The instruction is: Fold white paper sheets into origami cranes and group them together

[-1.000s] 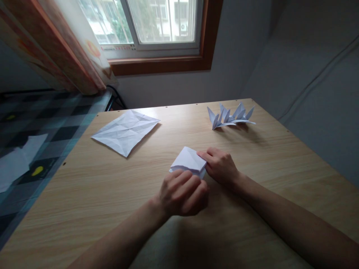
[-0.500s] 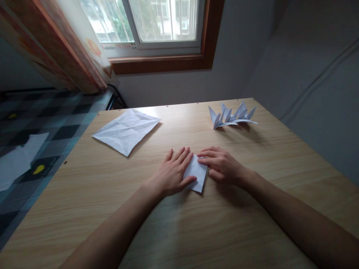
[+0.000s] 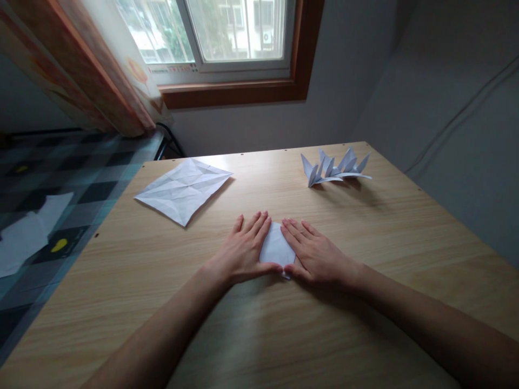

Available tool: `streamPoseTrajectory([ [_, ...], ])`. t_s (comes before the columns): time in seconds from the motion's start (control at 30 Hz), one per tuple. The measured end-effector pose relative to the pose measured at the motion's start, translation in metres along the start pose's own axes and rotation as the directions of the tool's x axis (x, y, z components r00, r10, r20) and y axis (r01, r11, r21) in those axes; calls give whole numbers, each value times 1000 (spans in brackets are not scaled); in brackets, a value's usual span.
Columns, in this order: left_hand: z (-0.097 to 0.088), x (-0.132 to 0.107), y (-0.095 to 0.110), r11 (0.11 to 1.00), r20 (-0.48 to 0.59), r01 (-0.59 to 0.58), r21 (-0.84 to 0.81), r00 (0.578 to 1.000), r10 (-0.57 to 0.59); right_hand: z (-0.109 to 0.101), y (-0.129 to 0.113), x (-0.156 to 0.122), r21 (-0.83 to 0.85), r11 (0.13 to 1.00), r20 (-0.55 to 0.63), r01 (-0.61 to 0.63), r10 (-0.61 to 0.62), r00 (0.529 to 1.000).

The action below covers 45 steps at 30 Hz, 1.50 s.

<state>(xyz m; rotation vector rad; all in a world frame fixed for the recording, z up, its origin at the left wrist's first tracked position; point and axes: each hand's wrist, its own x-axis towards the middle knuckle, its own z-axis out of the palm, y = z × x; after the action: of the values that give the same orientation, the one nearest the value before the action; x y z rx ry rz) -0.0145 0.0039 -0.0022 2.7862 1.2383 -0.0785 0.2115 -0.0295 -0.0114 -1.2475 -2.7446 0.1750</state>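
A small folded sheet of white paper (image 3: 277,247) lies flat on the wooden table, between my two hands. My left hand (image 3: 248,248) rests palm down on its left side, fingers stretched out and the thumb along the lower edge. Across from it, my right hand (image 3: 312,250) lies flat over the right side, fingers extended, its thumb close to the left thumb. Both hands cover the paper's side edges, so its full outline is hidden. A little of its lower tip shows below the thumbs.
A creased, unfolded white sheet (image 3: 185,189) lies at the table's back left. Several folded paper cranes (image 3: 336,168) stand at the back right. Left of the wooden table (image 3: 227,335), more white paper (image 3: 24,243) lies on a checked cloth (image 3: 93,183). A window (image 3: 239,32) is behind.
My right hand has gone from curled fingers at the paper's upper right edge to lying flat on its right side. My left hand has shifted slightly left.
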Motion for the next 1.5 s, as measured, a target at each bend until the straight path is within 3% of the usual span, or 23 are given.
streamPoseTrajectory([
  [0.27, 2, -12, -27, 1000, -18, -27, -12, 999, 27, -2, 3, -17, 5, 1000, -79, 4, -3, 997],
  [0.37, 1, -17, -32, 997, -78, -69, -37, 995, 66, 0, 5, -18, 22, 1000, -113, 9, -6, 994],
  [0.53, 0, -24, -27, 971, -245, -229, -67, 947, 207, 2, 11, -19, 19, 998, -185, 61, -56, 981],
  [0.63, 0, -27, -24, 955, -241, -284, -85, 936, 257, 2, 15, -19, -16, 992, -241, 122, -122, 963],
  [0.73, -2, -26, -19, 959, -216, -274, -72, 943, 254, 1, 12, -18, -39, 982, -315, 185, -188, 930],
  [0.9, -2, -20, -5, 985, -288, -171, -9, 944, 161, 3, -1, -13, -27, 958, -362, 286, -276, 890],
  [1.1, -3, -18, 0, 983, -345, -178, 35, 921, 179, 3, -3, -8, 53, 984, -401, 170, -135, 906],
  [1.3, -3, -19, -6, 967, -400, -254, 21, 884, 241, 2, 3, -9, 41, 986, -438, 159, -125, 890],
  [1.5, 3, -14, -6, 970, -470, -215, -112, 872, 139, 3, 1, -10, 44, 992, -441, 116, -85, 893],
])
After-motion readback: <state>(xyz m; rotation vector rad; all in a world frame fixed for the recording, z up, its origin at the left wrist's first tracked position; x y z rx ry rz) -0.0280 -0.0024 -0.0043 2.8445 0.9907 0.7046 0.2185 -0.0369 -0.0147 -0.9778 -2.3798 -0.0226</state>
